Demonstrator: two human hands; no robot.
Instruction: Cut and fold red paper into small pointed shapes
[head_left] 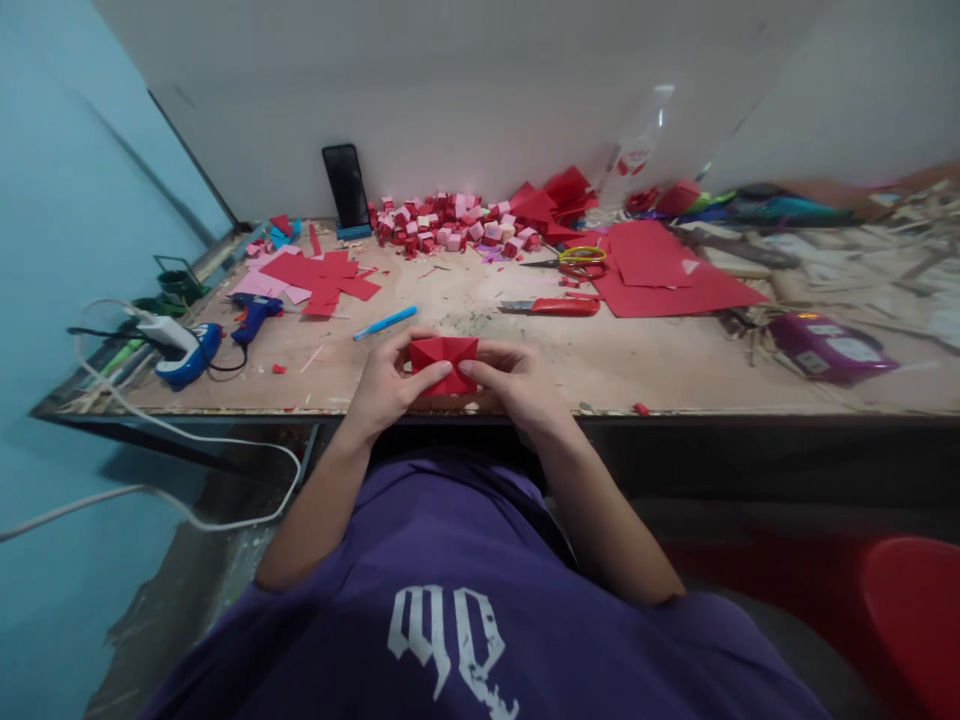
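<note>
A small piece of folded red paper (444, 350), creased across its face, is held up near the table's front edge. My left hand (390, 380) grips its left side, thumb on the near face and fingers behind. On the right side my right hand (519, 378) pinches it the same way, the two thumb tips close together at the middle. The fingers behind the paper are partly hidden. Just beyond my hands lie a blue pen (385, 322) and a red-handled knife (555, 307).
Many small red and pink paper cubes (450, 225) are heaped at the back by a phone (346, 190). Scissors (581, 260) lie beside red sheets (667, 275). A glue gun (255, 315) and a blue power strip (189, 358) are left; a purple device (831, 347) is right.
</note>
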